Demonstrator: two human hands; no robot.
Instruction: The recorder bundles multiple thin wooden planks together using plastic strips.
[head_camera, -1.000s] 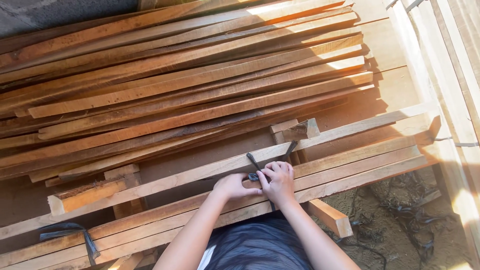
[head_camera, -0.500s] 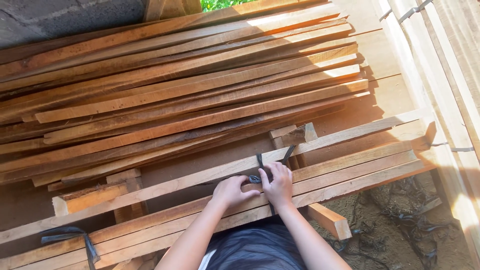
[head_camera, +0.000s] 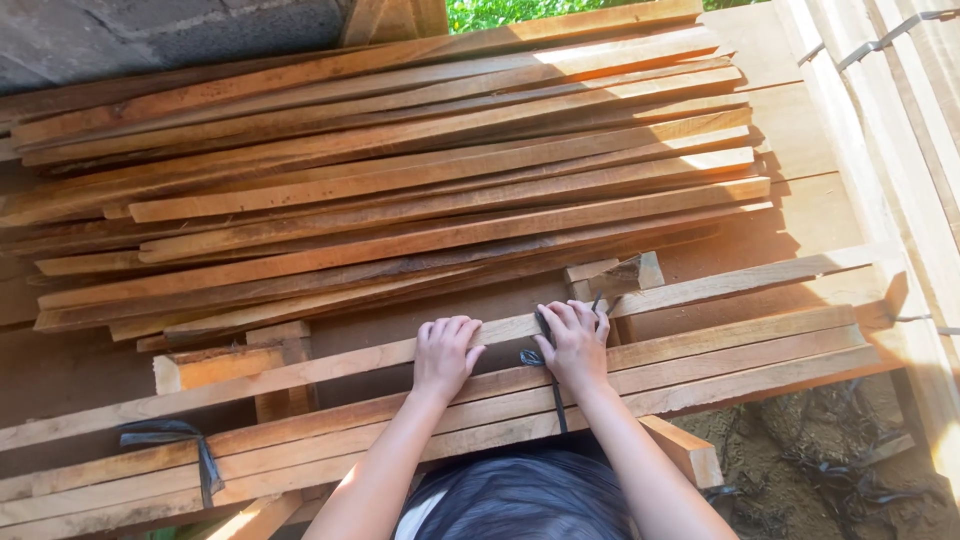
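Both hands down on the near bundle of long planks (head_camera: 700, 370), which lies across the front of the view, just ahead of the person. Left hand (head_camera: 443, 355) lies flat on the top plank, fingers together and curled over its far edge, pressing, not pinching anything. Right hand (head_camera: 575, 345) sits just beside it on the black strap (head_camera: 553, 400) that wraps the bundle; fingertips hooked at the strap's top loop, but I can't tell whether they actually pinch it or just rest on it. A second black strap (head_camera: 190, 445) binds the same bundle well off to the left. Behind it, a loose stack of reddish boards (head_camera: 400, 190), uneven ends, some overhanging. Short offcut block (head_camera: 205, 368) and another block (head_camera: 615, 275) lie near the bundle. Risks as I see them: rough sawn edges under bare fingers, so splinters; if the strap gives, the top planks could slide and trap fingers; loose boards behind look unsteady if bumped.
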